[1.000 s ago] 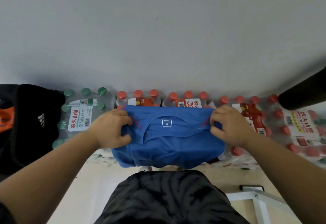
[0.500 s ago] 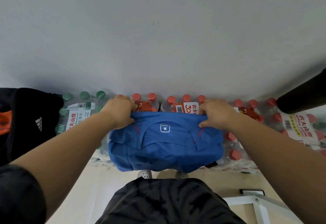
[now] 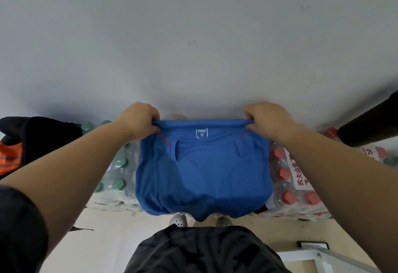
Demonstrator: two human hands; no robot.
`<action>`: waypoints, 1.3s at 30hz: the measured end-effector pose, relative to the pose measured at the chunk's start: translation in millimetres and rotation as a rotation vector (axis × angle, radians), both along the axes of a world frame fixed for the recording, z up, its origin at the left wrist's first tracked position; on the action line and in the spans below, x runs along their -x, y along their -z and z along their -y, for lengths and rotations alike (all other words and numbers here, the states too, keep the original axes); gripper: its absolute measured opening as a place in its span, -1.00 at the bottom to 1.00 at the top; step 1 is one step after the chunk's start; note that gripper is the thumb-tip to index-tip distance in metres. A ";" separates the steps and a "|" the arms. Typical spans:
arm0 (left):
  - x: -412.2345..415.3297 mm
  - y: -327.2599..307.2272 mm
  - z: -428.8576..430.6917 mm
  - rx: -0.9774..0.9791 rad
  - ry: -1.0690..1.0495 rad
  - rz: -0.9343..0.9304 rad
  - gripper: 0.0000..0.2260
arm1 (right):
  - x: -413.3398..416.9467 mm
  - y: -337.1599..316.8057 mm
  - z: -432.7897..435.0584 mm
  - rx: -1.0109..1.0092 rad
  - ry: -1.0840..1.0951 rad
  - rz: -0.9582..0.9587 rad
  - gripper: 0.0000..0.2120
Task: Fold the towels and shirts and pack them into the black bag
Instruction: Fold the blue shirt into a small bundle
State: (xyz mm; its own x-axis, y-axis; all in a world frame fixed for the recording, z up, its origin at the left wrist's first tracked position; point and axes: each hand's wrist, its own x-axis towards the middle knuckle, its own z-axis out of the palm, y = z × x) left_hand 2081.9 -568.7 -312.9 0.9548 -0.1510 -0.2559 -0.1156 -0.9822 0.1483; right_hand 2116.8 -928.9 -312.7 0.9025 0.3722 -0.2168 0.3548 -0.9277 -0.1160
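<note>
head view, left grip [image 3: 140, 121]: fingers clamped on the blue shirt [image 3: 202, 176], top-left edge
right grip [image 3: 265, 120]: clamped on its top-right edge
blue shirt: drapes over bottle packs [image 3: 286, 178]
black bag [image 3: 49, 137]: far left, seemingly; partly cropped

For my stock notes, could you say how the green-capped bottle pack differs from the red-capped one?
The wrapped pack of green-capped plastic bottles lies left of the blue fabric shirt; the wrapped pack of red-capped plastic bottles lies right. The red-capped pack shows a white label with red characters; the green-capped pack shows none readable. The shirt partly hides both.
</note>
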 end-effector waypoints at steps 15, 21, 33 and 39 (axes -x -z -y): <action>59.7 31.6 -12.2 0.028 0.266 0.403 -0.75 | 53.9 39.6 16.5 -0.111 -0.109 0.284 -0.74; 90.7 57.7 -9.5 -0.035 0.294 0.214 -0.73 | 84.4 68.8 26.3 -0.075 -0.142 0.139 -0.83; 65.3 41.2 5.1 -0.067 0.047 0.081 -0.55 | 44.1 43.5 5.1 -0.080 -0.018 0.060 -0.73; 37.3 44.4 12.3 -0.125 0.052 -0.113 -0.55 | 25.2 40.9 -7.6 0.151 -0.038 -0.153 -0.49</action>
State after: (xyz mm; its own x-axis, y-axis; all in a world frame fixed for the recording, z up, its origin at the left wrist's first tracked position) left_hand 2044.6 -581.0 -357.4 0.9106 -0.1601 -0.3809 -0.1566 -0.9868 0.0403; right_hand 2091.6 -921.3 -353.7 0.8406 0.3585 -0.4059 0.3789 -0.9249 -0.0323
